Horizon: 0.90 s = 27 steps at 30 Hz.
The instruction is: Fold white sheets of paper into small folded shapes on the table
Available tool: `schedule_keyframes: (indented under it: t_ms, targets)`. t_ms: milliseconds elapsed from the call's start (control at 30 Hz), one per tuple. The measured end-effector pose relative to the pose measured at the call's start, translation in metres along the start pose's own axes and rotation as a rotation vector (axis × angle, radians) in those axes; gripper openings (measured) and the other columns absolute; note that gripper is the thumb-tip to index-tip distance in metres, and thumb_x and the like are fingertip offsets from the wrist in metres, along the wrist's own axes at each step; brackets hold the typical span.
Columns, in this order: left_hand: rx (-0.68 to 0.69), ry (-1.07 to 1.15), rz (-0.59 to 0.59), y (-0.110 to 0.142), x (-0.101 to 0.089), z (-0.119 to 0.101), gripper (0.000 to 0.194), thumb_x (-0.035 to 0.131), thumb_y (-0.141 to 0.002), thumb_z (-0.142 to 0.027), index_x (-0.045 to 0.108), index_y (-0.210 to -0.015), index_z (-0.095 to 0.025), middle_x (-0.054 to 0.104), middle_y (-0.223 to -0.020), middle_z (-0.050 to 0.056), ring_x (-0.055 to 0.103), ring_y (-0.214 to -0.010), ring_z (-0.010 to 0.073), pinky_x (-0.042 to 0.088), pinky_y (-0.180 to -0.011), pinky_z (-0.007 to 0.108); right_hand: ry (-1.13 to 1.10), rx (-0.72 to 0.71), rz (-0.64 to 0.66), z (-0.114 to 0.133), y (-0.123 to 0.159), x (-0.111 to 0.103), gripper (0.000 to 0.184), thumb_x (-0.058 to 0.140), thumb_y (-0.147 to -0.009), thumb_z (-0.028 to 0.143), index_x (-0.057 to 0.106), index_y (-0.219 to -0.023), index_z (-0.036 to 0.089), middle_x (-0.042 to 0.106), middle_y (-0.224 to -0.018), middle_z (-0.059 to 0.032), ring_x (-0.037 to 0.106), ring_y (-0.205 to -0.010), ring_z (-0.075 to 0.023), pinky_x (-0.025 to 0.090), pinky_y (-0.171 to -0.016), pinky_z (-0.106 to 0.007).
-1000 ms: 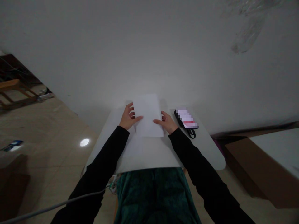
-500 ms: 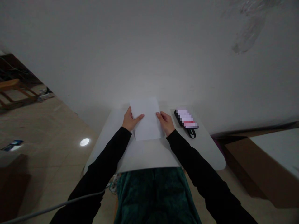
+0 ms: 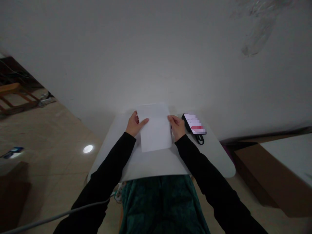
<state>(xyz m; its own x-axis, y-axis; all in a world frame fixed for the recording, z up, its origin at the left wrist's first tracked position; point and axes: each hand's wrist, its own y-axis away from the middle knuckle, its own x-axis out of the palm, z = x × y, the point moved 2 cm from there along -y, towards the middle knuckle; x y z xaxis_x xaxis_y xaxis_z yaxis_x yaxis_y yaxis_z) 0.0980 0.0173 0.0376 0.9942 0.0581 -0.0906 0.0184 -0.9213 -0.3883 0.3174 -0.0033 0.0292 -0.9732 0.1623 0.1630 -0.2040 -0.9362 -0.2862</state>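
A blank white sheet of paper (image 3: 156, 130) is held up between my two hands, just above the white table (image 3: 156, 167). My left hand (image 3: 135, 124) grips its left edge, the thumb lying across the front and the fingers behind. At the upper right edge, my right hand (image 3: 177, 126) pinches the paper between thumb and fingers. To the right of that hand lies a phone (image 3: 195, 124) with a lit, partly blurred screen, resting on a black case or pouch with a loop strap (image 3: 200, 139).
A pale wall (image 3: 156, 58) rises directly behind the table. Cardboard boxes (image 3: 273, 175) stand to the right, and a wooden stool (image 3: 14, 92) is far left. A grey cable (image 3: 60, 214) crosses my left sleeve. Green cloth (image 3: 163, 204) covers my lap.
My right hand has slid outward to the right, from over the paper's front to its edge. The sheet's lower edge has come slightly nearer to me. My left hand has barely moved.
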Motion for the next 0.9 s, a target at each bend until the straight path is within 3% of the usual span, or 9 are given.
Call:
schedule_keyframes:
  t_ms: [67, 133, 233, 300, 400, 567, 767, 900]
  targets:
    - [0.196, -0.158, -0.173, 0.007, -0.002, -0.009, 0.07, 0.076, -0.067, -0.037, 0.045, -0.128, -0.022, 0.055, -0.125, 0.013, 0.059, -0.105, 0.0263, 0.048, -0.089, 0.042, 0.129, -0.158, -0.129, 0.011, 0.004, -0.007, 0.023, 0.06, -0.083, 0.044, 0.07, -0.088, 0.024, 0.07, -0.087, 0.0006, 0.063, -0.088, -0.0175, 0.048, -0.083, -0.029]
    - [0.491, -0.389, -0.296, 0.019, 0.003, -0.02, 0.063, 0.076, -0.068, -0.035, 0.05, -0.124, -0.023, 0.048, -0.134, 0.013, 0.05, -0.12, 0.03, 0.04, -0.099, 0.044, 0.261, -0.333, -0.18, 0.022, 0.008, -0.011, 0.021, 0.059, -0.086, 0.04, 0.07, -0.098, 0.027, 0.071, -0.099, -0.0012, 0.064, -0.098, -0.0192, 0.046, -0.092, -0.031]
    - [0.93, -0.73, -0.238, 0.039, 0.024, -0.03, 0.038, 0.073, -0.072, -0.037, 0.059, -0.106, -0.029, 0.063, -0.113, 0.004, 0.058, -0.11, 0.0238, 0.031, -0.104, 0.04, 0.551, -0.702, -0.024, 0.03, 0.015, -0.005, 0.021, 0.055, -0.091, 0.027, 0.068, -0.107, 0.024, 0.071, -0.108, -0.005, 0.064, -0.105, -0.0188, 0.043, -0.097, -0.035]
    - [1.091, -0.904, -0.177, 0.046, 0.037, -0.035, 0.034, 0.067, -0.08, -0.034, 0.056, -0.113, -0.032, 0.067, -0.111, -0.001, 0.062, -0.107, 0.0186, 0.024, -0.108, 0.037, 0.736, -0.94, 0.067, 0.026, 0.02, 0.004, 0.021, 0.052, -0.093, 0.019, 0.066, -0.108, 0.021, 0.071, -0.109, -0.0062, 0.063, -0.109, -0.0178, 0.042, -0.098, -0.036]
    - [1.081, -1.017, -0.109, 0.044, 0.043, -0.041, 0.034, 0.058, -0.089, -0.028, 0.052, -0.123, -0.029, 0.07, -0.111, 0.001, 0.06, -0.112, 0.019, 0.018, -0.109, 0.041, 0.898, -1.114, 0.106, 0.015, 0.024, 0.016, 0.02, 0.049, -0.094, 0.015, 0.066, -0.102, 0.019, 0.072, -0.106, -0.007, 0.062, -0.111, -0.0179, 0.043, -0.097, -0.037]
    - [1.054, -0.975, 0.068, 0.032, 0.029, -0.042, 0.025, 0.057, -0.089, -0.016, 0.058, -0.113, -0.023, 0.074, -0.094, 0.0, 0.068, -0.086, 0.0145, 0.034, -0.097, 0.04, 0.97, -1.103, 0.135, 0.008, 0.022, 0.02, 0.017, 0.051, -0.093, 0.016, 0.066, -0.097, 0.019, 0.074, -0.097, -0.0058, 0.064, -0.105, -0.0191, 0.044, -0.094, -0.039]
    - [1.048, -1.0, 0.028, 0.021, 0.011, -0.034, 0.019, 0.059, -0.088, -0.014, 0.062, -0.103, -0.025, 0.074, -0.092, -0.001, 0.067, -0.089, 0.0156, 0.036, -0.094, 0.042, 0.958, -1.108, 0.153, 0.002, 0.018, 0.016, 0.018, 0.049, -0.093, 0.013, 0.065, -0.1, 0.018, 0.074, -0.096, -0.0056, 0.065, -0.103, -0.0171, 0.044, -0.097, -0.038]
    - [1.051, -1.004, 0.021, 0.017, 0.009, -0.031, 0.014, 0.06, -0.088, -0.018, 0.063, -0.099, -0.026, 0.074, -0.089, -0.002, 0.067, -0.093, 0.0176, 0.037, -0.093, 0.044, 1.008, -1.072, 0.163, -0.002, 0.016, 0.015, 0.02, 0.047, -0.094, 0.012, 0.065, -0.101, 0.017, 0.074, -0.096, -0.0067, 0.066, -0.101, -0.0168, 0.044, -0.096, -0.038]
